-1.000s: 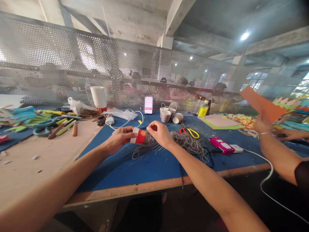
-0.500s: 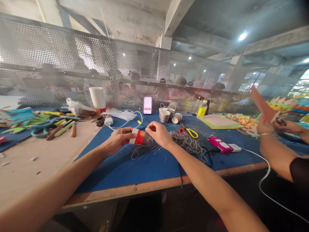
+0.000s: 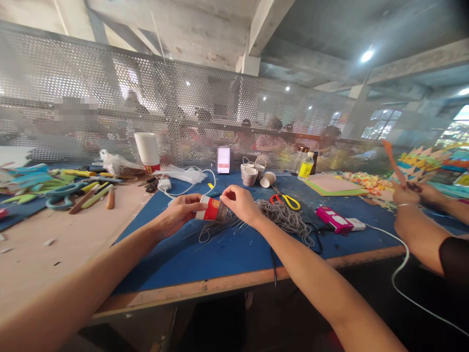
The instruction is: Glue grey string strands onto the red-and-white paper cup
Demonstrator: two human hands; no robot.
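Fingers [image 3: 193,199] of the left hand [image 3: 172,217] grip the white end of a red-and-white paper cup [image 3: 211,209], held sideways above the blue mat [image 3: 164,264]; the right hand [image 3: 240,203] pinches at its grey-wrapped end. Grey cord [image 3: 286,217] lies tangled just beyond, beside yellow-and-red-handled scissors [image 3: 291,202]. Over the last second, cup and hands have barely shifted, which suggests slow, fine work on the wrapping; farther right, a co-worker's orange paper [image 3: 394,161] has turned nearly edge-on. Whether the right fingertips hold a strand, I cannot tell; the cup's opening is hidden.
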